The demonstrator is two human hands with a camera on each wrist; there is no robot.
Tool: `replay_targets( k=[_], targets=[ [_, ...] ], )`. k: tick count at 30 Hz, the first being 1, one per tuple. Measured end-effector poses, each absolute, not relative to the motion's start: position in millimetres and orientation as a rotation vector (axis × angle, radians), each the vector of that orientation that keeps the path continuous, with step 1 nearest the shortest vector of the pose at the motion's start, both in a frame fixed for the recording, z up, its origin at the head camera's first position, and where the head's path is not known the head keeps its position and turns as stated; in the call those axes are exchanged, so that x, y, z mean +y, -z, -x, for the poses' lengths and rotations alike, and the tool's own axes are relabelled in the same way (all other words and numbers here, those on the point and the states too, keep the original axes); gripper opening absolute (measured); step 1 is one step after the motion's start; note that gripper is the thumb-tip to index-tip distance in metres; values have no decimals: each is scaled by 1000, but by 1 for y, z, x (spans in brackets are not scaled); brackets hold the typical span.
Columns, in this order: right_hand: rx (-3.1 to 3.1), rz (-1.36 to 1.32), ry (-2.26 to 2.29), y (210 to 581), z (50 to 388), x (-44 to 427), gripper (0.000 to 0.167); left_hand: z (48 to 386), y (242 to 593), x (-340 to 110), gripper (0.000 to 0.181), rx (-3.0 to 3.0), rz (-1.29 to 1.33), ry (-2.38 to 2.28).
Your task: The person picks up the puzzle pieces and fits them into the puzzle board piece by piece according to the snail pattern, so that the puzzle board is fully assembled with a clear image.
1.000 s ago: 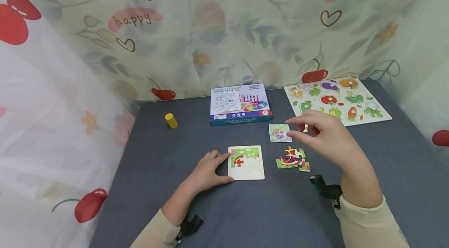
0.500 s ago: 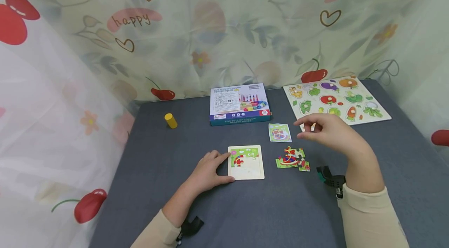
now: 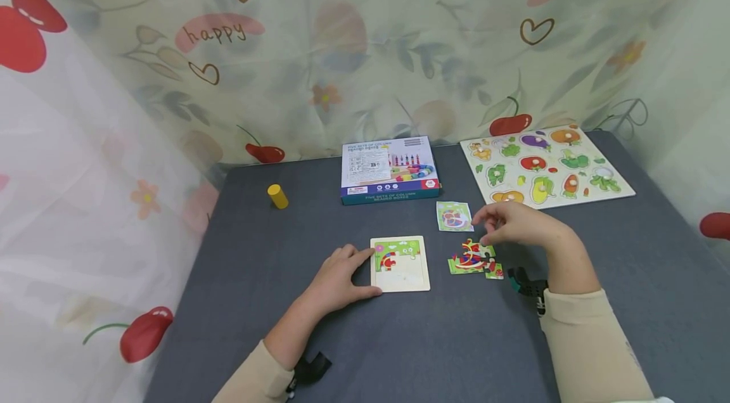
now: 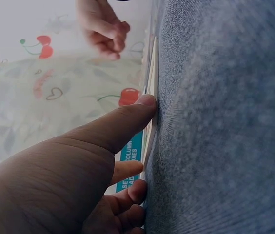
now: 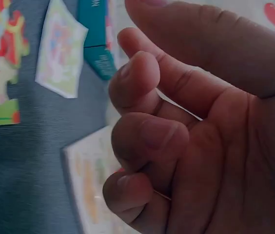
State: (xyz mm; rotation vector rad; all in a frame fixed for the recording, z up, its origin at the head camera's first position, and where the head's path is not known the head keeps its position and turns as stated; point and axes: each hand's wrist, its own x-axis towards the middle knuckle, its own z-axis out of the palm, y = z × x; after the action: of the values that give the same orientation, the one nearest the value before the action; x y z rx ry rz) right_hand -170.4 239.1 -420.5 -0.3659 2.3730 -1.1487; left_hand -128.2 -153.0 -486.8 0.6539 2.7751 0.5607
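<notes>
Left grip (image 3: 340,277) spread against tray (image 3: 406,279); right grip (image 3: 520,224) loosely parted near pieces (image 3: 472,265); box (image 3: 390,196): "BEADED BOXES".

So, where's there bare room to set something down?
The table is bare between the yellow cylinder and the box, and on the near side of the puzzle frame, between the left sleeve and right sleeve. It's crowded by the right hand, where loose puzzle pieces, the picture card and the vegetable board sit close.
</notes>
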Motion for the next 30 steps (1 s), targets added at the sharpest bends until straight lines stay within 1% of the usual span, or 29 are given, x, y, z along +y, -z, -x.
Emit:
replay_targets(
  k=[6,12,15,30],
  targets=[
    [2302,358,1130,438,177,236,39,128,487,-153,87,2775,-651,-557],
    [2360,269,959,446,176,226,50,127,487,-152,87,2775,-645,-557],
    [2391,244,899,447,175,222,52,127,487,-152,87,2772,-646,-560],
    [2419,259,837,445,175,214,35,129,489,-153,87,2776,-646,-561]
  ],
)
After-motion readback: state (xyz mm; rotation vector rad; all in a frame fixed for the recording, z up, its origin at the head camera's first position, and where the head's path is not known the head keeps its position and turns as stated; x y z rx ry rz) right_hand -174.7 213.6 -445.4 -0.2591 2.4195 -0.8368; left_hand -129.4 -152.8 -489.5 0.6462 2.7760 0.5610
